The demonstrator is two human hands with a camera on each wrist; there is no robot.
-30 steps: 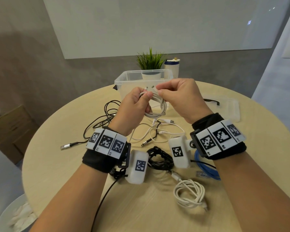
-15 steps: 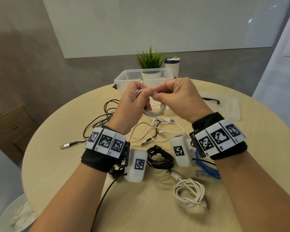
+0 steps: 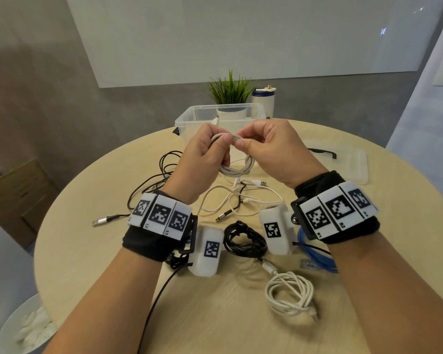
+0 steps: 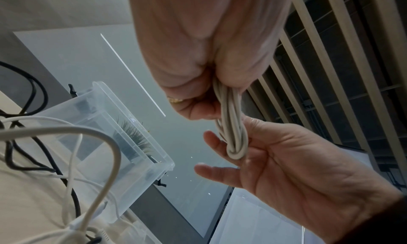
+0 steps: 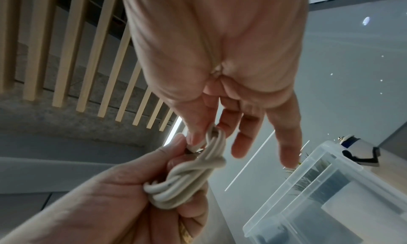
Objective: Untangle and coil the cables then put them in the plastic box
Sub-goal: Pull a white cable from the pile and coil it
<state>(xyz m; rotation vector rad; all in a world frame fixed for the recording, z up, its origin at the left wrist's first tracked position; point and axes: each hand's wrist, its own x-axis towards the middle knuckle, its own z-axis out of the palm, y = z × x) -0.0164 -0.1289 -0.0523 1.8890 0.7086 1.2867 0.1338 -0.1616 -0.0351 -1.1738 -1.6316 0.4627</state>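
Nearest us on the round table [image 3: 92, 251], by its near edge, we are seeing a coiled white cable [image 3: 290, 293] lying flat, with a blue cable [image 3: 315, 254] just beyond it toward the right and a bundled black cable [image 3: 244, 240] sitting between our two wrists. A little farther in, loose white cables [image 3: 241, 200] and loose black cables [image 3: 161, 175] are sprawling tangled across the middle of the table, one black lead ending in a silver plug [image 3: 99, 222] toward the left edge.

Above that tangle we are holding up a half-wound white cable coil [image 3: 237, 166], clear of the table. Our left hand [image 3: 202, 159] is gripping the coil with fingers curled round its gathered loops. Our right hand [image 3: 274, 149] is pinching the cable at the top of the coil between thumb and forefinger, while its remaining fingers [image 5: 288, 134] are spreading loosely and holding nothing.

Beyond our hands, at the far edge, the clear plastic box [image 3: 187, 121] is standing open; whether anything is lying inside it we cannot tell. Its lid [image 3: 353, 164] is resting flat toward the far right edge. Behind the box a potted plant [image 3: 229, 93] and a white bottle [image 3: 264, 99] are standing.
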